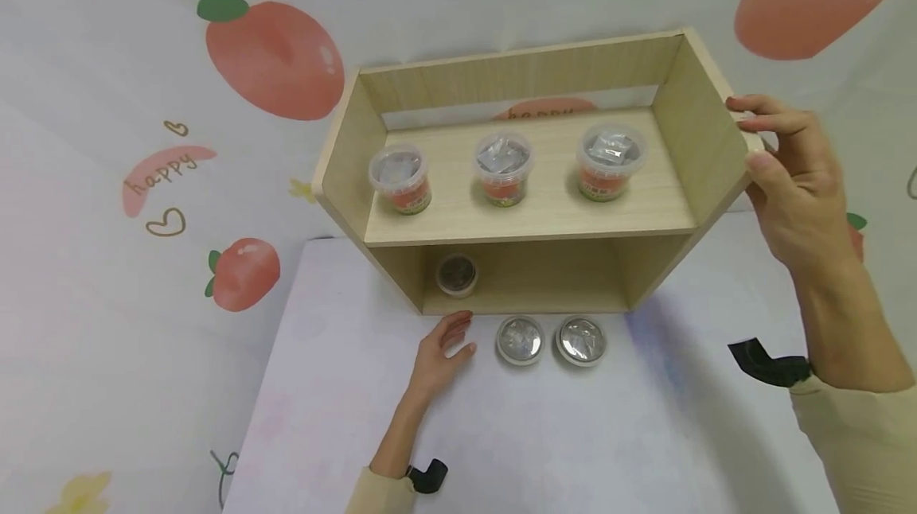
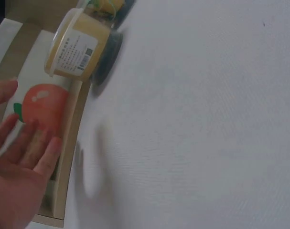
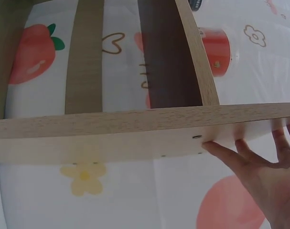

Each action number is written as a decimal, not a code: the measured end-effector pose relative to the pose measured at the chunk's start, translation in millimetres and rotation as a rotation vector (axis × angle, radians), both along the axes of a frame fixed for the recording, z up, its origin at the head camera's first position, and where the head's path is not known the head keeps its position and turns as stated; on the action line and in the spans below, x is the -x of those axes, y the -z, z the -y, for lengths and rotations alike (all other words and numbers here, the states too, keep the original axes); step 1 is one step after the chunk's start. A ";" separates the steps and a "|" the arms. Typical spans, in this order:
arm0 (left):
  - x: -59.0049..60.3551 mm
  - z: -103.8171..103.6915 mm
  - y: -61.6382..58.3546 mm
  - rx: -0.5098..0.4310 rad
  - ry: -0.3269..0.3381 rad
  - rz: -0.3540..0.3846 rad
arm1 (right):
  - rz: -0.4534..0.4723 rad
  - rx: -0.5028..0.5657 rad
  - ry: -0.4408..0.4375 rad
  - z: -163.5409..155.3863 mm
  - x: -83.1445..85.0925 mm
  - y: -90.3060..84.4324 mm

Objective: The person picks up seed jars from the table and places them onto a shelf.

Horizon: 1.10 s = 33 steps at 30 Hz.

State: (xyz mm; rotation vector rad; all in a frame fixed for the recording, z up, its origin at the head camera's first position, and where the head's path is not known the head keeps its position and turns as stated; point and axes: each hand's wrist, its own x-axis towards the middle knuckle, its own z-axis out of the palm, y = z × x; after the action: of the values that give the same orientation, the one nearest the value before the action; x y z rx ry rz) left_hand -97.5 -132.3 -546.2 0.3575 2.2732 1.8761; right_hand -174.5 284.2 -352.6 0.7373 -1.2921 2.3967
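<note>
Nearest of all, the left hand (image 1: 444,351) lies on the white counter (image 1: 458,434) with its fingers loosely spread, the grip wide and holding nothing, its fingertips close to the front edge of the wooden shelf unit (image 1: 530,180). Just to its right, two foil-topped cups (image 1: 520,340) (image 1: 582,340) stand side by side on the counter, right in front of the lower opening, a placement that seems meant to keep them within easy reach of that hand. One more cup (image 1: 456,274) sits inside the lower compartment, toward its left end. Farther back, three clear-lidded cups with orange labels (image 1: 399,177) (image 1: 503,167) (image 1: 611,161) stand spaced in a row on the upper shelf board. To the right, the right hand (image 1: 784,180) is wrapped over the unit's right side panel, fingers over its top edge and thumb on the front edge; the right wrist view shows fingers (image 3: 230,155) laid against the panel edge, probably to steady the unit. Behind hangs a white backdrop printed with peaches (image 1: 272,56).
</note>
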 end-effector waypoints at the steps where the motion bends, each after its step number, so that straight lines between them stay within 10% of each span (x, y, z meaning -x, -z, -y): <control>1: -1.5 -0.3 1.3 -0.005 0.013 -0.009 | 0.000 0.004 -0.004 -0.1 -0.2 0.8; 10: -4.1 -8.7 8.4 -0.102 0.092 -0.085 | -0.026 -0.073 0.018 -0.9 0.2 -0.9; 33: -4.3 -40.4 13.7 -0.011 0.197 -0.063 | -0.019 -0.080 0.035 0.1 3.8 -0.3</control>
State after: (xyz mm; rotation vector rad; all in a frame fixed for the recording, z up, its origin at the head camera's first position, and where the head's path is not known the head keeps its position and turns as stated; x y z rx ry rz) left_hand -93.2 -91.9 -559.9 0.6261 2.1763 1.8034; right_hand -178.3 284.2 -352.2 0.7520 -1.3883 2.3166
